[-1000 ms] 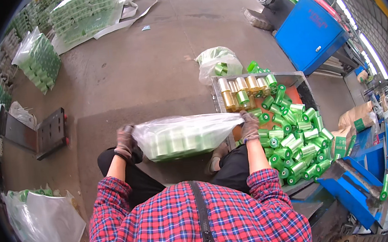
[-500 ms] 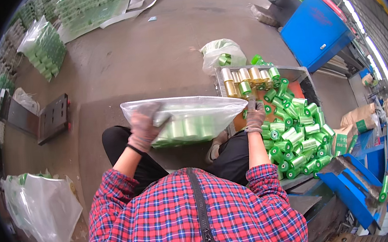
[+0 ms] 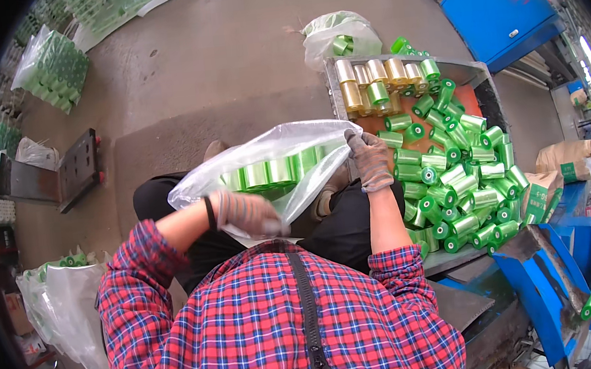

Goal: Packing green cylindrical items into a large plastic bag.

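While a whitish plastic bag (image 3: 72, 298) slumps well to the left of the left grip (image 3: 247, 214) and a little closer to the body, a dark tilted plate (image 3: 79, 170) stands on that same side but farther out, and beyond it a wrapped stack (image 3: 53, 72) of green rolls rests on the floor (image 3: 185, 74). The left grip, gloved, is at the near left edge of the clear bag (image 3: 273, 135); blur hides how far its fingers are closed and whether they have hold of the film, so I can't say. From there the clear bag lies ahead, between the two hands, its long axis slanting away and rightward up to the other hand. A row of green rolls (image 3: 267, 173) inside follows much the same line, just beyond the left grip, which is the nearer hand to it. At the far right corner the right grip (image 3: 369, 156), gloved too, is closed, pinching the film. A smaller plastic bag (image 3: 324, 36) sits well beyond it, and just to its right is a metal tray (image 3: 493, 98), with gold rolls (image 3: 351, 95) ahead of that grip and a heap of loose green rolls (image 3: 463, 186) beside it. Farther right stand a brown paper bag (image 3: 540, 193) and, beyond, a blue cabinet (image 3: 496, 12)
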